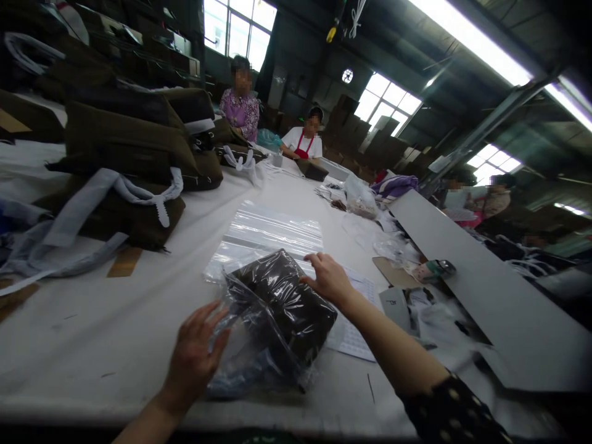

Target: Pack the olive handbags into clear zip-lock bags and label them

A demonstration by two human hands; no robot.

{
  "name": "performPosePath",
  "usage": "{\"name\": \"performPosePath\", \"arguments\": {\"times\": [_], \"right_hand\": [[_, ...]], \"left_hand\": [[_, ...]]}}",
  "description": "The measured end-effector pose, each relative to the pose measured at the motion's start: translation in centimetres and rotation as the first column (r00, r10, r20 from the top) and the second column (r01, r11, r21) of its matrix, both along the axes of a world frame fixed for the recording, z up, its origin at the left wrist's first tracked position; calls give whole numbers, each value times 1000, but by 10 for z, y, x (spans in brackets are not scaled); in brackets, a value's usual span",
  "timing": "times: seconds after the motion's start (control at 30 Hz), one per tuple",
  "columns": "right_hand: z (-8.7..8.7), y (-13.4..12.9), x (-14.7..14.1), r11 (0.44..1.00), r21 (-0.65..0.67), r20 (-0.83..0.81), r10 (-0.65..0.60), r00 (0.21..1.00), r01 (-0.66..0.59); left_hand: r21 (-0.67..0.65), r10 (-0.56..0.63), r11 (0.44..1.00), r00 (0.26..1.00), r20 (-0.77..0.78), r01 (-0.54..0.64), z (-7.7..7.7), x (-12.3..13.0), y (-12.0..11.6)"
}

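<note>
Fingers spread wide on both hands, no pinch anywhere: left hand (194,351) pressed flat against the near side of a clear plastic bag (243,330), right hand (329,279) laid over its far edge, fingertips on the glossy film. Inside the bag, a dark brown soft bundle (282,299), rounded and creased, shining through the wrinkled plastic, on a white cloth-covered table (92,333). Just behind, a flat clear zip-top bag (263,233) with ridged closure strips. Beside the right forearm, a white printed sheet (354,327) marked with a grid, partly under the bundle's bag. Along the left, stacked olive-brown fabric bags (124,142) with pale grey straps (111,197). Farther down the table, two seated co-workers (272,111), one in a red apron. To the right, a long grey board (490,290), tilted over scraps of paper.
</note>
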State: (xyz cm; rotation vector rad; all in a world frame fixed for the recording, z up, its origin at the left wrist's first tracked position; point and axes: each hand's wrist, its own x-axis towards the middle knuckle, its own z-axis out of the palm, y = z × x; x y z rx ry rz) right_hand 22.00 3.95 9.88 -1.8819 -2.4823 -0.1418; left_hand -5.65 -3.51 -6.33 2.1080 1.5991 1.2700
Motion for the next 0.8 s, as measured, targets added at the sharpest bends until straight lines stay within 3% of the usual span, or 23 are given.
{"name": "performPosePath", "arguments": {"times": [0.03, 0.07, 0.1, 0.17, 0.23, 0.27, 0.33, 0.37, 0.4, 0.47, 0.53, 0.6, 0.63, 0.67, 0.73, 0.77, 0.8], "right_hand": [[-8, -27, -4, 995, 18, -104, 100, 990, -98], [-23, -56, -11, 979, 6, -199, 199, 960, -202], [-43, -84, -19, 949, 0, -261, 305, 916, -316], [-95, -132, -38, 889, 30, -251, 448, 858, -456], [-148, -162, -53, 851, 229, -158, 512, 844, -473], [-168, -169, -59, 864, 278, -151, 471, 869, -420], [-188, -171, -65, 877, 386, -186, 378, 907, -286], [-187, -167, -65, 873, 433, -221, 346, 912, -226], [-179, -160, -63, 857, 477, -258, 347, 902, -194], [-149, -139, -51, 841, 513, -381, 400, 834, -169], [-108, -111, -28, 874, 479, -562, 381, 734, -87], [-63, -84, 9, 866, 475, -676, 245, 695, 156], [-40, -75, 31, 828, 462, -736, 159, 658, 317], [-15, -71, 55, 797, 323, -868, 35, 495, 510], [37, -90, 104, 703, 89, -990, -15, 139, 706], [63, -114, 125, 663, 22, -999, -18, 46, 748], [88, -146, 142, 554, 40, -998, -13, 56, 831]], "left_hand": [[-138, 94, 987, 993, 75, -83, -1, -16, -2], [-327, 163, 938, 978, 132, -113, -4, -30, -4], [-505, 218, 858, 959, 181, -99, -9, -41, -6], [-743, 270, 667, 910, 314, 59, -17, -51, -8], [-800, 340, 539, 801, 492, 263, -20, -46, -10], [-794, 379, 484, 730, 568, 367, -17, -39, -11], [-732, 434, 367, 590, 680, 574, -2, -21, -11], [-687, 441, 316, 540, 717, 654, 10, -12, -10], [-645, 436, 272, 506, 745, 715, 24, -3, -9], [-583, 405, 236, 466, 786, 778, 56, 10, -5], [-540, 330, 249, 454, 828, 804, 86, 19, 4], [-493, 208, 292, 449, 869, 820, 105, 22, 14], [-483, 149, 331, 460, 875, 811, 109, 22, 20], [-488, 103, 376, 487, 867, 788, 109, 22, 25], [-534, 71, 455, 568, 820, 713, 96, 22, 33], [-565, 69, 463, 608, 791, 683, 86, 22, 37], [-596, 65, 449, 641, 765, 666, 74, 23, 40]]}}
